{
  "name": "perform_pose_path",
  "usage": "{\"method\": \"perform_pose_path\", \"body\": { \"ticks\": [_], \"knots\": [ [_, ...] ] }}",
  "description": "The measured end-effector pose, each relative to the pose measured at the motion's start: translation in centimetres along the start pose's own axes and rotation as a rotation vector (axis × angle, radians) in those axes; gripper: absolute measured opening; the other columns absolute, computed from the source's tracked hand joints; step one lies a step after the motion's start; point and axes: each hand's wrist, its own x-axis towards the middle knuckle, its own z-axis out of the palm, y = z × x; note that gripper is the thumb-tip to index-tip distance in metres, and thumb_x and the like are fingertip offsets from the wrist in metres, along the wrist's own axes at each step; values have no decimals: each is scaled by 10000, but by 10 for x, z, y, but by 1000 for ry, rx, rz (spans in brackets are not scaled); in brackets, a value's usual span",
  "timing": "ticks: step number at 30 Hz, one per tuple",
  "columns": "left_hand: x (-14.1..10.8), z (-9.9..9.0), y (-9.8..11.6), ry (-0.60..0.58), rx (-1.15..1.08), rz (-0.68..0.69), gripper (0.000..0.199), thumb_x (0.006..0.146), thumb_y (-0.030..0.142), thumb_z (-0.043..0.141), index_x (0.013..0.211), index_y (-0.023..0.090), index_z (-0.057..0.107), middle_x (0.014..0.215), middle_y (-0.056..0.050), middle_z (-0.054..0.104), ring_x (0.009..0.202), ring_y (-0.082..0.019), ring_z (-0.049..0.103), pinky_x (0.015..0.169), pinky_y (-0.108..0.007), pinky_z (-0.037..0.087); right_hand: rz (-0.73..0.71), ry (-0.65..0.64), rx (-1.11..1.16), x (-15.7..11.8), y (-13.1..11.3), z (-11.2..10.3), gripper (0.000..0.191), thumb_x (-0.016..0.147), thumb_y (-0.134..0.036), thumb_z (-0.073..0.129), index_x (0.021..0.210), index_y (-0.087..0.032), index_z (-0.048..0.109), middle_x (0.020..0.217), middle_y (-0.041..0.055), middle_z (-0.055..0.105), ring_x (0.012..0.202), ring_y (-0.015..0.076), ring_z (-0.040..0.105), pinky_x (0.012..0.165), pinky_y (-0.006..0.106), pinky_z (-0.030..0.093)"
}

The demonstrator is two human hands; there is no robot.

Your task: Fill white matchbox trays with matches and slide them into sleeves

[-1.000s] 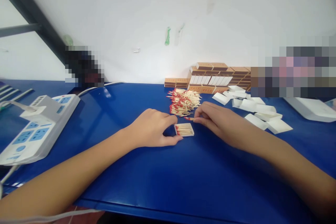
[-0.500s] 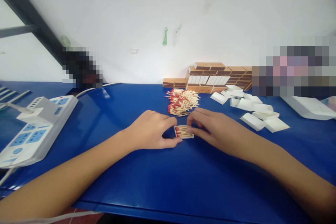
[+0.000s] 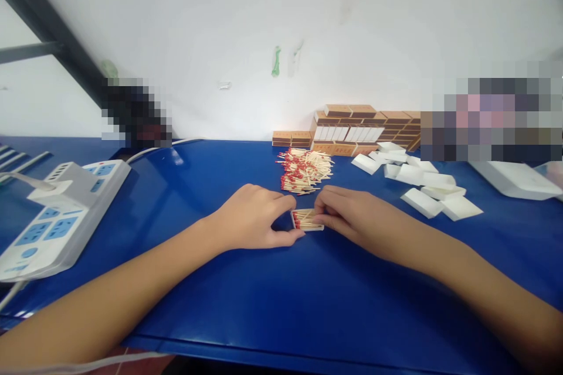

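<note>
A small white matchbox tray [image 3: 313, 229] lies on the blue table with red-headed matches [image 3: 301, 220] in it, their heads to the left. My left hand [image 3: 250, 218] grips the tray's left end between thumb and forefinger. At its right end, my right hand [image 3: 352, 211] is closed in a pinch on the stick ends of matches; the fingers hide how many. Just beyond the tray spreads a loose pile of matches [image 3: 308, 169], heads mostly to the left.
Stacked brown matchboxes [image 3: 347, 132] line the wall. Several white trays [image 3: 422, 202] lie scattered at the right, near a larger white box [image 3: 512, 180]. A white power strip [image 3: 65, 234] with a plugged-in adapter [image 3: 65, 184] occupies the left side of the table [image 3: 272, 304].
My right hand has lowered slightly, its fingers drawn closer together over the tray's right end. My left hand keeps its grip on the tray.
</note>
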Motion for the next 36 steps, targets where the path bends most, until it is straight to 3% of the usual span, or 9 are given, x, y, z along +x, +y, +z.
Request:
{"method": "perform_pose_path", "body": {
  "ticks": [8, 13, 19, 25, 36],
  "knots": [
    [0, 0, 0, 7, 11, 20, 382, 937, 556, 616, 897, 181, 674, 726, 12, 703, 642, -169, 660, 551, -308, 342, -50, 69, 24, 1, -3, 2, 79, 1030, -246, 531, 987, -228, 594, 929, 35, 649, 751, 164, 591, 643, 285, 400],
    [0, 1, 1, 11, 19, 35, 373, 938, 545, 619, 934, 177, 685, 755, 10, 720, 666, -171, 678, 558, -306, 341, -85, 61, 15, 2, -3, 5, 125, 1036, -230, 519, 950, -217, 608, 964, 40, 640, 764, 160, 581, 672, 292, 405],
    [0, 1, 1, 3, 30, 29, 373, 936, 544, 624, 972, 181, 698, 765, 12, 726, 679, -178, 686, 564, -307, 347, -19, 63, -26, 4, -3, 7, 225, 1055, -339, 516, 874, -214, 563, 888, 28, 623, 717, 163, 561, 640, 299, 384],
    [-1, 1, 3, 1, 31, 27, 368, 932, 550, 623, 884, 188, 660, 736, 16, 705, 657, -178, 673, 553, -307, 322, -41, 78, -64, 3, -4, 8, 234, 1057, -333, 509, 867, -210, 568, 871, 35, 626, 711, 166, 565, 640, 307, 381],
    [0, 2, 1, 14, 31, 35, 385, 938, 560, 611, 868, 184, 654, 721, 19, 695, 646, -171, 672, 549, -311, 326, -126, 90, 98, 2, -8, 6, 153, 1036, -255, 559, 905, -208, 624, 893, 25, 639, 729, 133, 578, 644, 264, 414]
  ]
}}
